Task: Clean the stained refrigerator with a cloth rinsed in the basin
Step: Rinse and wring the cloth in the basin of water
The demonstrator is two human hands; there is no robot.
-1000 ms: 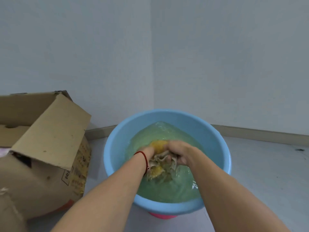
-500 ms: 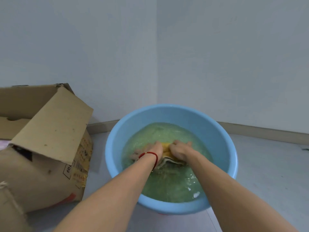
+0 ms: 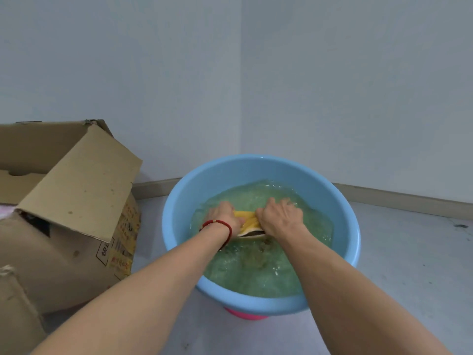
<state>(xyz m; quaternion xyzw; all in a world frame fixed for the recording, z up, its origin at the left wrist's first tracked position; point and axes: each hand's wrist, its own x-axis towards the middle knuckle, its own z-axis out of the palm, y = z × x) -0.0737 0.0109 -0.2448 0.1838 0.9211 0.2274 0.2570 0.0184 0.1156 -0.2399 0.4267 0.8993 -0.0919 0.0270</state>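
A big cardboard box (image 3: 69,213) is sitting open on the floor (image 3: 409,265), just beside the blue basin (image 3: 179,213). The basin is holding green water (image 3: 256,272) so the dirt can wash out. The left hand (image 3: 222,216) and right hand (image 3: 280,216) are each gripping one end of the yellow cloth (image 3: 247,221), fingers curled tight, stretching it in the water, likely to rinse it. No refrigerator is showing here.
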